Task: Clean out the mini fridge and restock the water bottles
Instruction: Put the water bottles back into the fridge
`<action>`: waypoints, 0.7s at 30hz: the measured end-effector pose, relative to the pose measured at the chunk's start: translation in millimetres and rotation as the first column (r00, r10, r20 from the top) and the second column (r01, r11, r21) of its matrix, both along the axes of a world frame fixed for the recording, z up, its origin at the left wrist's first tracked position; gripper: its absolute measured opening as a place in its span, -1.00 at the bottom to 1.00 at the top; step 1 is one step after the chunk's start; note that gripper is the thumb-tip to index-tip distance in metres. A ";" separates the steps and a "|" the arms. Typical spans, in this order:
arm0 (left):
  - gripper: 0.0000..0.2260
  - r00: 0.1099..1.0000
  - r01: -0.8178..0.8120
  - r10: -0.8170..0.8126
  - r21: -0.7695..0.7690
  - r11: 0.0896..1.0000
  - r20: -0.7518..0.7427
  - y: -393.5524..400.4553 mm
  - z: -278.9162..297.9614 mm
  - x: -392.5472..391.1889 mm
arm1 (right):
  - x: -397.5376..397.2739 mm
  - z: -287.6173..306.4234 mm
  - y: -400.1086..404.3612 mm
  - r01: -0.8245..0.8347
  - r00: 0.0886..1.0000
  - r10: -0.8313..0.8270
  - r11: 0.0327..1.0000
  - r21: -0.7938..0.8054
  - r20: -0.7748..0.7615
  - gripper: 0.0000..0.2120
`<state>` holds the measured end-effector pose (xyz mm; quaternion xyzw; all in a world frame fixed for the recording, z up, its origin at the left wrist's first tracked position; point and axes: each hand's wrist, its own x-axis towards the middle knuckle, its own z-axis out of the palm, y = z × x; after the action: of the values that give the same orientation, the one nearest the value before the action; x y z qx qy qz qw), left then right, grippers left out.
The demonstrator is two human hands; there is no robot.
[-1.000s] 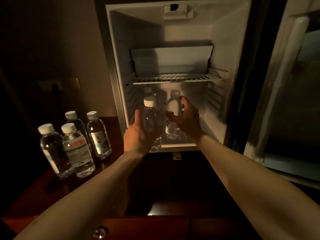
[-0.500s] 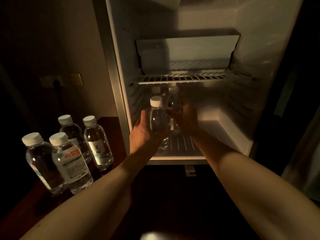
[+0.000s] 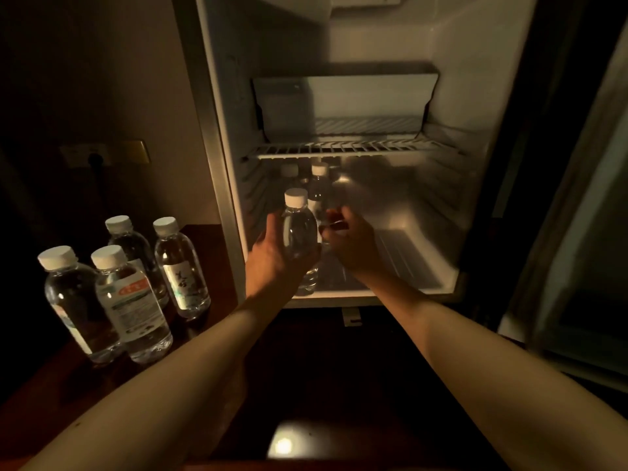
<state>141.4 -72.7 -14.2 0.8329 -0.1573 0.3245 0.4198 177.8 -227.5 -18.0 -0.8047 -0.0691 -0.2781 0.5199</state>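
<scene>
Step in hand: restocking, by my reading; a water bottle is being brought into the lower compartment of the mini fridge (image 3: 217,137), whose door stands open at the right.
Left hand (image 3: 275,253): fingers curled round a clear white-capped water bottle (image 3: 299,232), held upright at the near left of the fridge floor; its base looks to be at or just above the front edge, and I cannot tell whether it rests there.
Right hand (image 3: 350,239): just right of the held bottle, reaching in towards the second bottle (image 3: 318,188) that stands behind it. The fingers are blurred, so whether they grasp that bottle or only touch it cannot be told.
Already inside: the second bottle and a third bottle (image 3: 289,171) further back, both at the far left under the wire shelf (image 3: 356,149).
Upper shelf: bare of bottles.
Waiting supply: four water bottles (image 3: 132,300) stand in a cluster on the dark wooden surface (image 3: 339,368), left of the fridge and well apart from the hands.
Progress: judged early to middling, with more bottles outside than in.
Next move calls for: setting the held bottle down upright beside those inside without knocking them, then letting go and reaching left for another from the cluster.
Risk: tall, narrow bottles close together tip easily.
</scene>
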 end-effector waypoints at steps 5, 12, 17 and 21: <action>-0.38 0.999 0.046 -0.046 0.020 0.999 -0.016 -10.5 1.6 -17.7 | -41.3 8.6 -10.3 -0.159 0.987 0.157 0.986 -0.043 -0.047 -0.64; -0.38 0.987 0.133 -0.134 -0.022 0.991 -0.087 -23.4 2.9 -19.4 | -54.1 -0.1 -17.9 -0.274 0.954 0.281 0.959 0.079 -0.104 -0.67; -0.37 0.989 0.117 -0.122 -0.065 0.991 -0.079 -15.9 1.0 3.0 | -38.6 -0.8 -3.4 -0.243 0.965 0.245 0.970 0.031 -0.092 -0.38; -0.20 0.991 0.021 -0.024 -0.025 0.999 -0.135 -11.2 1.2 23.1 | -23.7 2.0 10.2 -0.234 0.969 0.233 0.972 0.001 -0.084 -0.44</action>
<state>164.5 -83.9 -13.0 0.8462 -0.1339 0.2645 0.4429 154.1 -217.3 -16.0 -0.8043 -0.1427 -0.1809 0.5478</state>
